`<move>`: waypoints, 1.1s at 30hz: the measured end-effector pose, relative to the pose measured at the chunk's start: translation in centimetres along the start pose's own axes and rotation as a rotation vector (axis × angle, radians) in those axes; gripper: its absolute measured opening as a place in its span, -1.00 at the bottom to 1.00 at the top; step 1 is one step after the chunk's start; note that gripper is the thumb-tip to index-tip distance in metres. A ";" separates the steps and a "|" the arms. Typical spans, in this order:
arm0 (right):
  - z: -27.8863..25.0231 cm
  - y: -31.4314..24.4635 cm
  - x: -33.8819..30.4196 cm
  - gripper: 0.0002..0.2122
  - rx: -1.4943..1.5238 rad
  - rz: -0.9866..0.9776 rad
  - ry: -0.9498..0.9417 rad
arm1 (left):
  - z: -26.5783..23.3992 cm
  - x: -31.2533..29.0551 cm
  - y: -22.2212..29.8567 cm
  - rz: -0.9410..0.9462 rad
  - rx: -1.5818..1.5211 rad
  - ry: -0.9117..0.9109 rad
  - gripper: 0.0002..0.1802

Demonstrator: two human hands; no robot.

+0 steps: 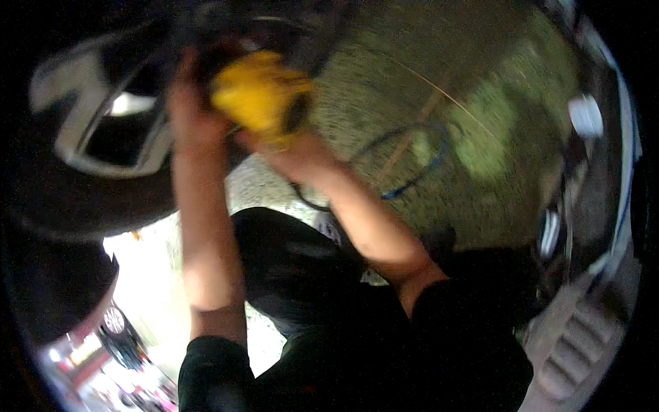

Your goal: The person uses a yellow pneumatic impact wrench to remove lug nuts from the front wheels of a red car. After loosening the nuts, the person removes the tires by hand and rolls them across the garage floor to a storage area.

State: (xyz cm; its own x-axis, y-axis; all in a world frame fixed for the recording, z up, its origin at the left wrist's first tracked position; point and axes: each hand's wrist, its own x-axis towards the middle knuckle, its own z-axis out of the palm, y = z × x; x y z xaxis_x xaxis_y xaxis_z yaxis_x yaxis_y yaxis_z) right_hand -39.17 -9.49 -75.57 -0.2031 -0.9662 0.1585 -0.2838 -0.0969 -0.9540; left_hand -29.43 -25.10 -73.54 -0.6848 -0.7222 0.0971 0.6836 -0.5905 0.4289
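A yellow power tool (257,96) with a bulky body, smeared by motion, is held up at the wheel well, its front end lost in the dark. My right hand (298,156) is closed round its near, lower part. Along the tool's left side, my left hand (195,103) reaches up; its fingers are blurred in shadow, and whether they grip anything does not show. Left of that hand stands a car wheel (75,141) with light spokes and a dark tyre (89,206).
A dark blue hose or cable (412,187) loops on the rough, stained floor (480,137) to the right. Along the right edge are a white round object (585,115) and a grey ribbed piece (573,357). Another wheel (113,319) shows in the bright lower left.
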 end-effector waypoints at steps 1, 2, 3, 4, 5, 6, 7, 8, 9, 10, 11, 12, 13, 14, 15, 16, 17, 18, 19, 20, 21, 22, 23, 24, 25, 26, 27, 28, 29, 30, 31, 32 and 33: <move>0.9 1.8 1.3 -0.51 -0.186 -0.455 0.180 | -0.8 0.7 0.3 -0.060 0.018 -0.012 -0.60; 0.2 0.7 1.2 -0.52 -0.109 -0.331 0.102 | -0.5 0.7 0.5 0.012 0.064 0.010 -0.59; -0.9 0.1 0.8 -0.53 -0.042 -0.194 0.046 | -0.3 0.9 -0.1 0.068 0.107 0.032 -0.58; -1.4 0.5 1.1 -0.56 0.041 -0.173 0.012 | 0.4 1.1 -0.1 0.052 0.139 0.012 -0.58; -1.9 0.8 0.7 -0.61 0.098 -0.188 0.052 | 0.7 0.8 -1.0 0.098 0.250 0.086 -0.60; -2.1 0.7 0.6 -0.66 0.164 -0.212 0.081 | 1.7 0.5 -1.5 0.158 0.372 0.163 -0.61; -2.7 0.5 0.8 -0.66 0.153 -0.204 0.060 | 1.2 1.1 -0.7 0.110 0.305 0.154 -0.62; -3.3 0.4 1.1 -0.65 0.144 -0.196 0.034 | 0.1 1.9 0.8 0.064 0.239 0.149 -0.63; -3.8 0.5 1.2 -0.63 0.132 -0.173 0.006 | -1.0 2.3 1.2 0.012 0.163 0.155 -0.63; -4.6 -0.2 1.4 -0.63 0.049 -0.148 0.009 | -0.5 1.9 0.9 0.043 0.190 0.146 -0.65; -5.5 -0.8 1.5 -0.63 -0.033 -0.125 0.008 | -0.2 1.3 0.3 0.077 0.218 0.141 -0.66; -6.0 -1.7 1.7 -0.63 -0.115 -0.104 0.009 | -0.1 1.7 0.2 0.087 0.205 0.167 -0.68; -6.1 -1.3 1.2 -0.62 -0.135 -0.079 0.039 | 0.0 2.1 0.2 0.101 0.193 0.193 -0.70; -6.4 -1.2 1.1 -0.60 -0.147 -0.078 0.070 | 1.4 2.0 -0.5 0.263 0.332 0.076 -0.72; -6.3 -2.6 1.4 -0.60 -0.149 -0.070 0.035 | -0.5 2.4 1.2 0.256 0.204 0.146 -0.71; -6.8 -3.9 1.3 -0.60 -0.160 -0.055 0.011 | -1.4 2.9 2.9 0.161 0.121 0.019 -0.69; -6.7 -4.4 0.9 -0.64 -0.144 -0.185 0.064 | -0.9 2.5 3.0 0.197 0.088 0.068 -0.68; -7.4 -4.7 0.1 -0.68 -0.145 -0.299 0.139 | 0.7 2.0 1.9 0.261 0.108 0.158 -0.69; -8.0 -5.0 -0.1 -0.69 -0.171 -0.303 0.125 | 1.0 1.9 2.7 0.271 0.100 0.220 -0.69; -8.6 -5.4 -0.4 -0.69 -0.212 -0.292 0.112 | 0.7 1.9 3.3 0.269 0.074 0.285 -0.69; -9.2 -5.8 -0.9 -0.69 -0.288 -0.338 0.124 | 0.5 1.9 3.3 0.230 0.017 0.284 -0.69; -10.4 -6.3 -1.7 -0.69 -0.369 -0.377 0.142 | 1.4 1.9 2.5 0.180 -0.043 0.281 -0.69; -11.4 -6.6 -2.2 -0.68 -0.470 -0.354 0.151 | 2.5 2.3 1.5 0.170 -0.071 0.421 -0.72; -11.5 -7.8 -2.5 -0.67 -0.366 -0.378 0.158 | 1.8 2.1 1.5 0.150 -0.109 0.426 -0.73; -11.5 -8.3 -3.0 -0.66 -0.286 -0.306 0.186 | 1.0 2.0 1.2 0.121 -0.151 0.425 -0.74; -11.6 -8.6 -3.4 -0.65 -0.207 -0.234 0.213 | 0.2 2.0 1.1 0.091 -0.194 0.424 -0.75; -11.9 -9.0 -3.6 -0.65 -0.212 -0.200 0.193 | 0.6 1.1 1.0 -0.003 -0.115 0.333 -0.74; -12.1 -9.3 -3.7 -0.65 -0.218 -0.166 0.173 | 0.3 1.3 1.1 0.005 -0.115 0.333 -0.74; -12.2 -9.4 -3.7 -0.64 -0.222 -0.133 0.152 | -0.2 1.6 1.1 0.014 -0.115 0.334 -0.72; -12.2 -9.3 -3.7 -0.65 -0.237 -0.157 0.165 | 0.6 1.6 1.2 0.019 -0.116 0.334 -0.71; -12.1 -8.9 -3.7 -0.67 -0.251 -0.181 0.176 | 1.2 1.4 1.2 -0.006 -0.041 0.344 -0.71; -11.9 -8.6 -3.7 -0.68 -0.263 -0.207 0.186 | 1.8 1.0 1.2 -0.028 0.035 0.355 -0.71; -12.0 -8.5 -3.6 -0.69 -0.333 -0.268 0.181 | 1.7 1.3 0.9 -0.033 0.067 0.342 -0.70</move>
State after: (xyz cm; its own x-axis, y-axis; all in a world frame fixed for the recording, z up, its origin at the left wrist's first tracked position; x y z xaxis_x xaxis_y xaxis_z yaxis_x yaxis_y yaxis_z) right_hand -47.26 -2.33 -65.02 -0.2335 -0.8572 0.4590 -0.6281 -0.2273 -0.7442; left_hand -30.17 -25.94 -71.50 -0.5742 -0.7887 -0.2197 0.6365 -0.5988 0.4860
